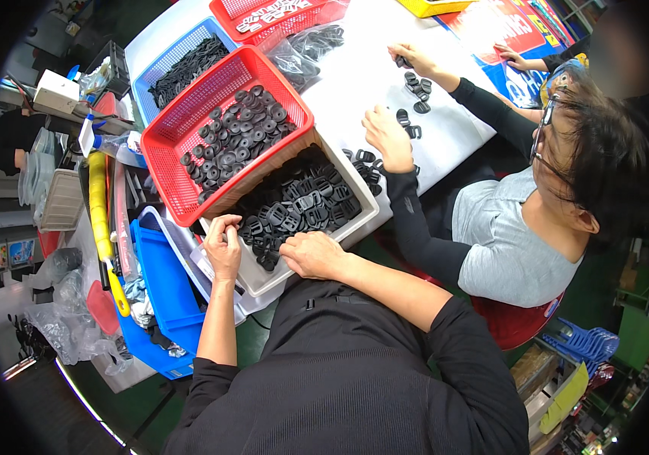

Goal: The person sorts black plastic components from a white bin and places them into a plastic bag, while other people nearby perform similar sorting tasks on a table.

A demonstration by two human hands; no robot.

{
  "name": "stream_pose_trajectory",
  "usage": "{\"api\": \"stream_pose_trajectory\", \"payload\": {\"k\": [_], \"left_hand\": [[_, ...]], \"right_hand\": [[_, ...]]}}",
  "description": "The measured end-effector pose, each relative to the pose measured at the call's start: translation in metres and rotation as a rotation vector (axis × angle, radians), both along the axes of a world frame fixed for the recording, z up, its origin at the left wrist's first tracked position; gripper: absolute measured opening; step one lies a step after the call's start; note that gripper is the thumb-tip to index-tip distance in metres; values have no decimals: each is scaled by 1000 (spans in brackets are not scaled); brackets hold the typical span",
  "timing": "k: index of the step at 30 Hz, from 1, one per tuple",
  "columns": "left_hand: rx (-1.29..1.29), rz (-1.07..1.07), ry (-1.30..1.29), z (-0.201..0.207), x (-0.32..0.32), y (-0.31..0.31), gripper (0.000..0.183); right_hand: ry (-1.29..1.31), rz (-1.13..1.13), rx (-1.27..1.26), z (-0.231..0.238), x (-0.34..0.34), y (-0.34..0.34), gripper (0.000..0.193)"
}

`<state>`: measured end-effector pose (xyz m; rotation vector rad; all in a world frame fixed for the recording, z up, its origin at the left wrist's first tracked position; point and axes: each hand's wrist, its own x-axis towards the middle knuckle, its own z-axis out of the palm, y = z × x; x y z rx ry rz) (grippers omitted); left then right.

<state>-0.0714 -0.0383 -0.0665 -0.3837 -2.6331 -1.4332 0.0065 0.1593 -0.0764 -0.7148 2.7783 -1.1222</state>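
My left hand (223,247) is at the left corner of a white bin (368,206), its fingers bent in a pinch; anything between them is too small to make out. At the bin's near edge, my right hand (311,255) has its fingers curled inward over the parts, and its grip is hidden. Black plastic buckles (302,203) fill the bin in a loose heap. Resting against the bin's far side is a red basket (159,155) of black round discs with centre holes (242,125).
A blue basket (140,85) of black parts and another red basket (227,17) of white parts stand behind. On the right, a co-worker (514,220) handles buckles on the white table (453,125). Blue bins (161,292) and a yellow-wrapped pole (98,201) are left.
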Motion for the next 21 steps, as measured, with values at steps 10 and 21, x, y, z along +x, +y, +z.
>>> {"api": "stream_pose_trajectory", "payload": {"k": [10,21], "left_hand": [[-14,4,6,0,-1,-1,20],[-7,13,-2,-1,-1,-1,21]], "right_hand": [[-16,0,-29,-3,-1,0,12],[-2,-4,-7,0,0,0,14]]}}
